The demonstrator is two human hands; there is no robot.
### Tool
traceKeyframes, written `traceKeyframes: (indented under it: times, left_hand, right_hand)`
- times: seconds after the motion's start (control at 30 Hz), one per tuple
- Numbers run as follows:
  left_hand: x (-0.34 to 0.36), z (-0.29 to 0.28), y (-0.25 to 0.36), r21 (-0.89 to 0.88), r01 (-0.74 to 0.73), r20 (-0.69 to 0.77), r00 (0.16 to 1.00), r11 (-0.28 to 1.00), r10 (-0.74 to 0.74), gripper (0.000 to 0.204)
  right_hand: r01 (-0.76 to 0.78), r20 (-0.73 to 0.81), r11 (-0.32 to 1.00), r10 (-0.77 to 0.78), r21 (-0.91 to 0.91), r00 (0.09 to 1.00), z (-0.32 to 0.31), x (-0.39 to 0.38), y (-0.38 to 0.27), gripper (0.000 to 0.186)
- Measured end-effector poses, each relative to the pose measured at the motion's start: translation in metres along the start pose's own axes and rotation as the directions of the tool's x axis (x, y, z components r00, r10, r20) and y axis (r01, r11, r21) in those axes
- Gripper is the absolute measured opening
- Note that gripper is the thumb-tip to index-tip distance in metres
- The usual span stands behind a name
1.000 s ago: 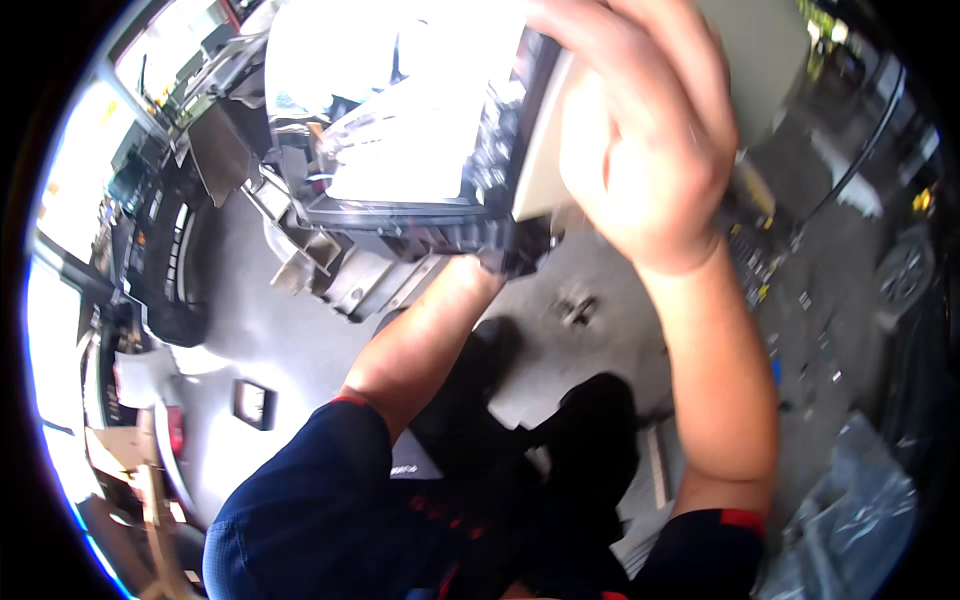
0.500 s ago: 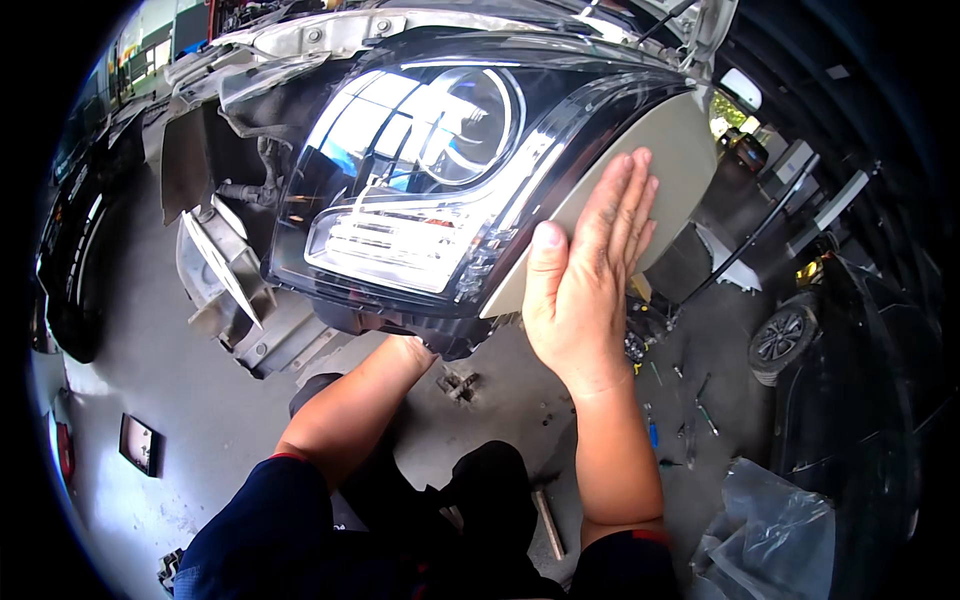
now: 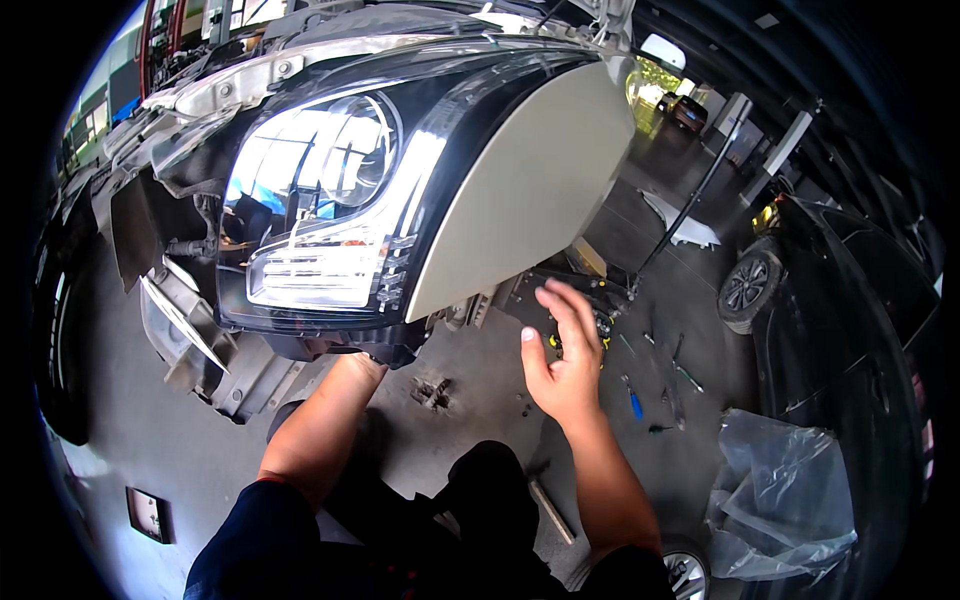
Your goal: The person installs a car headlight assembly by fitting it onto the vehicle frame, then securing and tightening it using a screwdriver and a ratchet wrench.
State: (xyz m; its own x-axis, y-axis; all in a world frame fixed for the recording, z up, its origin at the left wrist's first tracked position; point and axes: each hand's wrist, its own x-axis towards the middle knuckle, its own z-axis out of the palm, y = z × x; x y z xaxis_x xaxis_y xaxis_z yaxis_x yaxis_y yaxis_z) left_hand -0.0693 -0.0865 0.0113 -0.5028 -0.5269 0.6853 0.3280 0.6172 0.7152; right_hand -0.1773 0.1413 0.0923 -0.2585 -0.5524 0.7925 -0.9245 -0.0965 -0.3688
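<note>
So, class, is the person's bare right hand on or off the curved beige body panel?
Off: background shows between the right hand and the lower edge of the beige panel.

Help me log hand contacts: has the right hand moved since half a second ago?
Yes. Judged against the beige fender, the right hand has come off its outer face and down, now below its lower edge in the picture.

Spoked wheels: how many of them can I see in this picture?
2. One spoked wheel is at the dark car on the right; another spoked wheel, partly cut off, is at the bottom edge, beside the right sleeve. More may be hidden.
</note>
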Motion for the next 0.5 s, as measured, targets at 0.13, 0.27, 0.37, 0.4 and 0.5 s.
traceKeyframes:
  times: [0.13,0.27,0.37,0.4,0.5]
  left_hand:
    - [-0.002,0.001,0.003,-0.073,-0.049,0.037,0.998,0.996,0.052,0.052]
    - [0.004,0.001,0.004,-0.170,-0.058,0.111,0.991,0.984,0.078,0.051]
    - [-0.006,0.002,-0.007,-0.327,0.003,0.277,0.957,0.945,0.092,0.050]
    - [-0.013,-0.006,-0.012,-0.406,0.056,0.362,0.926,0.912,0.105,0.050]
    - [-0.011,-0.025,-0.009,-0.586,0.279,0.589,0.792,0.761,0.163,0.049]
  right_hand:
    - [-0.436,0.101,0.833,0.429,0.341,0.898,-0.005,-0.077,0.047,0.032]
    - [-0.728,0.326,0.559,0.655,0.397,0.681,-0.002,-0.198,0.115,0.027]
    - [-0.859,0.278,0.497,0.814,0.122,0.510,-0.012,-0.304,0.144,0.029]
    - [-0.907,0.287,0.419,0.875,-0.046,0.390,-0.018,-0.346,0.148,0.026]
    - [-0.806,0.436,0.276,0.900,-0.524,0.025,-0.023,-0.453,0.155,0.026]
